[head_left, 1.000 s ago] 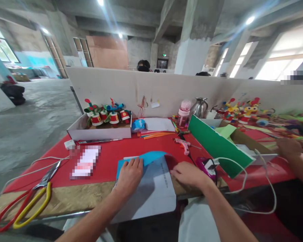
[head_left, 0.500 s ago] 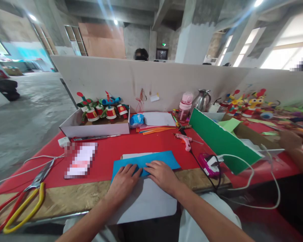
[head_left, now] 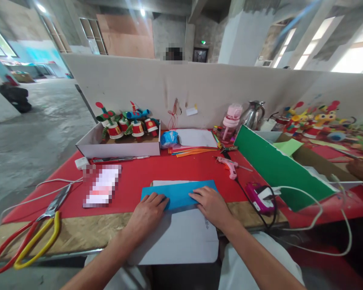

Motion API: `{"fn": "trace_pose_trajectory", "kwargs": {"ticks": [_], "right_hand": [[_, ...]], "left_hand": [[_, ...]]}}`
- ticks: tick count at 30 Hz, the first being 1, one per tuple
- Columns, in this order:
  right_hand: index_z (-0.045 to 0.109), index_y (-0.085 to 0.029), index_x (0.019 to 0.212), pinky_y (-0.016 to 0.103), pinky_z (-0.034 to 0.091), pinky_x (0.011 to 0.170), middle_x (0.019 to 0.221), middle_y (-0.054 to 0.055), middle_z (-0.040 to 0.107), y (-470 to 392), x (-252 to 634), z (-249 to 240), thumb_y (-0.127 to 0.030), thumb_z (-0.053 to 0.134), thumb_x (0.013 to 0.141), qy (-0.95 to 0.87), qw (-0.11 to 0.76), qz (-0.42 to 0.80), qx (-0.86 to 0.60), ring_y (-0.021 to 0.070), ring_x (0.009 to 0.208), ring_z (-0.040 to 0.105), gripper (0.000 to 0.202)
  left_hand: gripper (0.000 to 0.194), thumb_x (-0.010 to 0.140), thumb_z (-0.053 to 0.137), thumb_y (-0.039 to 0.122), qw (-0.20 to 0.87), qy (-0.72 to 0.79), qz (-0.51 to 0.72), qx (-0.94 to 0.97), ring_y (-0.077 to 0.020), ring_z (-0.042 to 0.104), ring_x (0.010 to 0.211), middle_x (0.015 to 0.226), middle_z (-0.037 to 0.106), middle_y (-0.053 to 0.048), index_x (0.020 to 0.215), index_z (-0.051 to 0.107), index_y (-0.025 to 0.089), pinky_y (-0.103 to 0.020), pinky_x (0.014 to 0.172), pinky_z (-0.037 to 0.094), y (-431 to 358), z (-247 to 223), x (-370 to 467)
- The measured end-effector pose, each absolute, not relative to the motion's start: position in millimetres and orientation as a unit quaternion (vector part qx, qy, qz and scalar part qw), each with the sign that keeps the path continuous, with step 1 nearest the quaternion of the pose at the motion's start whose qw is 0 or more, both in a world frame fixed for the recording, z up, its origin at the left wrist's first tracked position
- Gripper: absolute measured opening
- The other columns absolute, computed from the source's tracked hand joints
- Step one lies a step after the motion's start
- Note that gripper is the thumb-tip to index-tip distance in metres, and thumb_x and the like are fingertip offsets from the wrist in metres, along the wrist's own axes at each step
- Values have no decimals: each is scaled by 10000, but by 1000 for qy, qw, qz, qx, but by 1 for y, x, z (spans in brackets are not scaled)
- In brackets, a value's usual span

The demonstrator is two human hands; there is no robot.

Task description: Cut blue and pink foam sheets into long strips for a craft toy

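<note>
A folded strip of blue paper lies across a white board at the table's front edge. My left hand rests on the left part of the paper, fingers lying over it and slightly bent. On the right part sits my right hand, its fingers spread and pressing down on the paper. Both hands are open, and a stretch of blue paper shows between them. The thumbs are partly hidden. The board reaches past the table edge, above my lap.
Large scissors lie left, near a phone. A white box of paper-cup figures stands behind. To the right are a pink glue gun, a purple power socket with cables and a green-sided box. A co-worker's hand shows far right.
My hands have moved apart along the blue paper, from close together at its middle toward its two ends. The paper now lies straighter and looks narrower. The camera view has shifted slightly.
</note>
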State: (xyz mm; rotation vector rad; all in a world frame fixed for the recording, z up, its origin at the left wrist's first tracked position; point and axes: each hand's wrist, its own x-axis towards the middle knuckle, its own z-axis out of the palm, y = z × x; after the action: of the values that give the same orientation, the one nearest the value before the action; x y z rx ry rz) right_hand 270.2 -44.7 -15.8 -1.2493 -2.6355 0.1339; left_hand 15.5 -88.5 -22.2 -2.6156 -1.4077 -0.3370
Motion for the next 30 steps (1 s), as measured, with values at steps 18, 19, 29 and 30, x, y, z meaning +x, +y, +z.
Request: {"fn": "trace_pose_trajectory", "kwargs": {"ticks": [18,19,29,30], "right_hand": [[707,-166,1141,346,522,866,1035,123,754,-16,311,8,-270,431,973,-740,356,-52,-569,238,929,698,340],[710,-156,1136,346,520,864,1021,130,755,-17,313,9,-267,421,973,-738,361,-68,-566,239,925,697,350],[710,-172,1127,302,531,779,983,108,768,-14,312,0,-269,435,958,-725,361,-34,-585,223,840,717,337],[710,-177,1127,300,533,769,971,102,770,-14,313,0,-260,439,947,-720,362,-34,-592,223,834,718,336]], "left_hand": [[445,939,353,80,193,-371,-159,-894,-226,615,1119,1252,675,-111,1342,526,158,-354,857,502,-119,-1,4],[443,946,350,88,196,-374,-167,-891,-224,611,1128,1256,674,-104,1345,524,168,-357,868,502,-116,2,0],[438,852,411,15,156,-420,-125,-885,-215,623,902,959,687,-70,1166,639,217,-342,760,524,-119,-8,-6],[460,848,411,12,152,-435,-127,-879,-216,620,898,953,684,-67,1185,635,231,-345,755,524,-118,-10,-6]]}}
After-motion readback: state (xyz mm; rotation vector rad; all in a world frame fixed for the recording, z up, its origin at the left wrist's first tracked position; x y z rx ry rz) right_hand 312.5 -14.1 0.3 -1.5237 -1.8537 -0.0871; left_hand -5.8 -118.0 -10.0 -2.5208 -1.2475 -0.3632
